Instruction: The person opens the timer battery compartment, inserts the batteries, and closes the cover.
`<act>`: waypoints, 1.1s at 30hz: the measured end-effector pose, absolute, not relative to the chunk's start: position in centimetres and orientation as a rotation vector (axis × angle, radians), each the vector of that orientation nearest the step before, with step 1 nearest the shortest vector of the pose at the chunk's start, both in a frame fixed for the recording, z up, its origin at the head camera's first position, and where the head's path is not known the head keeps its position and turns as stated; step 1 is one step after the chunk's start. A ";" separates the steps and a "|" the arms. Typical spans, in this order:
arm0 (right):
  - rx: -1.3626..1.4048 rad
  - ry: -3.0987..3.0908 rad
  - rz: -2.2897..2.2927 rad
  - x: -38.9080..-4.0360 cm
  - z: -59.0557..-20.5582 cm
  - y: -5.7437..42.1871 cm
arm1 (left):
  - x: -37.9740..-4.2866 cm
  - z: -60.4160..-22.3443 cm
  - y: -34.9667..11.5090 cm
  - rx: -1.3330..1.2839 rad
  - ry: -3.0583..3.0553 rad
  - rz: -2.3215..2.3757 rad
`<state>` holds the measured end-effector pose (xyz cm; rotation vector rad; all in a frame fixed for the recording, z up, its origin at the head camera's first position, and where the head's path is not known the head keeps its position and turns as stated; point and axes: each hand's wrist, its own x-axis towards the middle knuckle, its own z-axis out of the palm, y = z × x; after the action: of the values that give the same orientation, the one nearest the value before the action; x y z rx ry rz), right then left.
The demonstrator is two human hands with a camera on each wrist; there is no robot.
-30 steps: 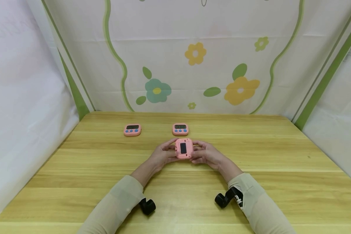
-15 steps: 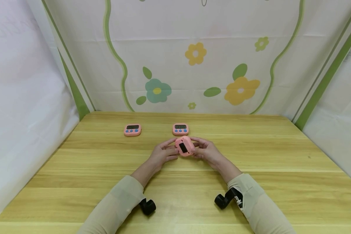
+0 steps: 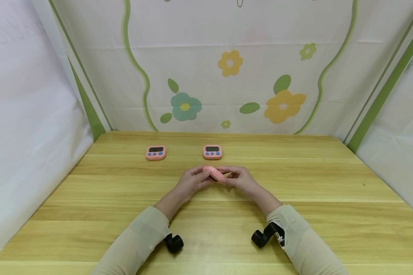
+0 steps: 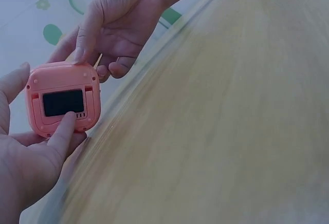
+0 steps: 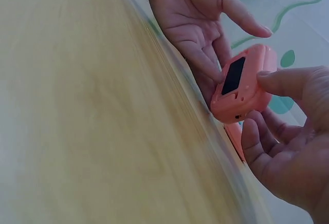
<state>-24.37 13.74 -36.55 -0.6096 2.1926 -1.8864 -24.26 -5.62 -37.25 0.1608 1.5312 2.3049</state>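
Between both hands, above the table, is a pink digital timer [image 3: 215, 174], tilted, its back with a dark rectangular panel facing the wrist cameras. My left hand [image 3: 189, 181] grips it from the left; in the left wrist view a left fingertip [image 4: 67, 121] lies on the back below the dark panel. My right hand [image 3: 241, 181] pinches the opposite edge, its thumb [image 5: 285, 81] on the pink casing in the right wrist view. The timer's front faces away and is hidden.
Two more pink timers with blue buttons lie face up near the back of the wooden table [image 3: 296, 172]: a left timer [image 3: 156, 152] and a middle timer [image 3: 212, 152], just beyond the hands. A flower-patterned cloth [image 3: 206, 88] hangs behind the table.
The held timer has turned in the hands: its back faced the head camera squarely, then slanted, and now the timer appears nearly edge-on. The two timers on the table have not moved.
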 end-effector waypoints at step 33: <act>-0.393 2.084 -1.858 -24.5 -36.4 13.7 | -24.5 -37.7 -5.6 0.233 1.513 2.245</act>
<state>-24.47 13.73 -36.38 -0.3925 2.0839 -1.8580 -24.47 -5.62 -37.68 0.2333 1.5133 2.2447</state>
